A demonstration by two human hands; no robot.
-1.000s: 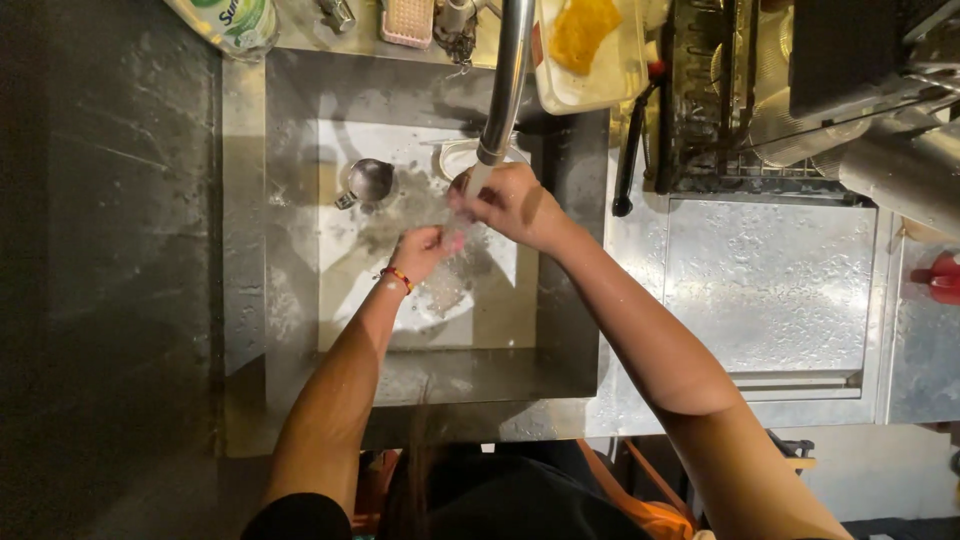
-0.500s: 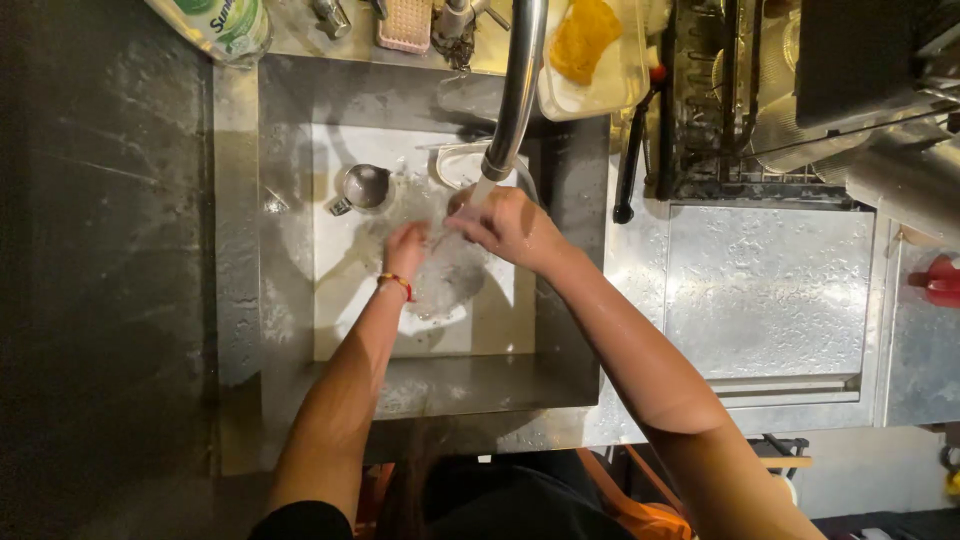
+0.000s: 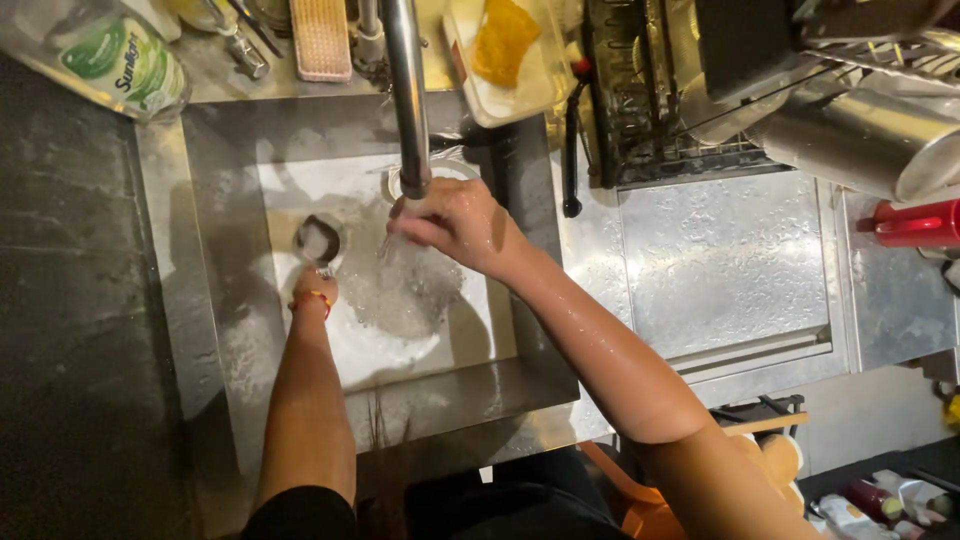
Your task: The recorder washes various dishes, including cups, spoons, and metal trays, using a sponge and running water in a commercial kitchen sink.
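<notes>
Sink (image 3: 230, 330), seen from above | right hand (image 3: 455, 222) is cupping under the tap (image 3: 405, 95), water running over it; whether it is gripping anything cannot be told | left hand (image 3: 316, 283) is reaching well apart to a small metal cup (image 3: 317, 240) on the sink floor, fingers touching it; grip unclear | dish rack (image 3: 680, 110) to the right

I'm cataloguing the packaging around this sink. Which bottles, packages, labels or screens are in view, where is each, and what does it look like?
Dish soap bottle: lying on the counter at the sink's far left corner; clear plastic, yellowish liquid, green and white label.
Red bottle: lying on the metal counter at the right edge; no label visible.
Small bottles: bottom right, below the counter; red and pale, too small to describe.
No signs or screens.
</notes>
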